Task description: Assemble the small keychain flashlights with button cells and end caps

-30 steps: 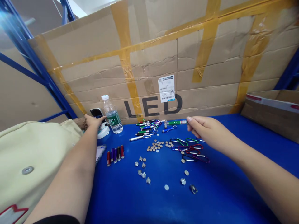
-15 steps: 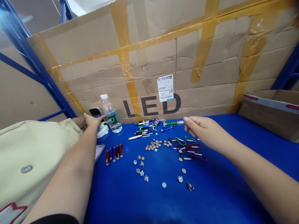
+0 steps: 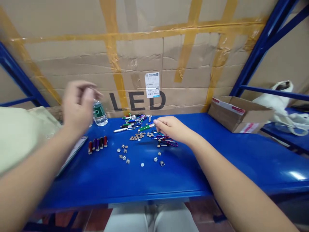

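Observation:
My right hand [image 3: 170, 128] pinches a slim green mini flashlight [image 3: 145, 128] by one end, held above the table. Behind it lie a pile of similar pen-shaped lights with clips [image 3: 131, 120] and several coloured carabiners [image 3: 166, 140]. My left hand [image 3: 78, 103] is raised at the left, blurred by motion, its fingers curled. It partly covers the water bottle [image 3: 99, 113]; whether anything is in its fingers does not show. Several short coloured tubes [image 3: 97, 145] stand in a row, and button cells [image 3: 137, 136] lie in a cluster at mid-table.
Small metal caps [image 3: 124, 158] and a loose disc [image 3: 142, 164] lie nearer the front of the blue table [image 3: 183, 180]. A cream bag [image 3: 21, 138] and a phone-like flat device [image 3: 73, 153] are at left. An open cardboard box [image 3: 238, 116] sits at right, before a large taped carton [image 3: 135, 64].
My left hand has come away from the items beside the bottle and up. My right hand has brought the green mini flashlight nearer, now tilted. The view has shifted right and down.

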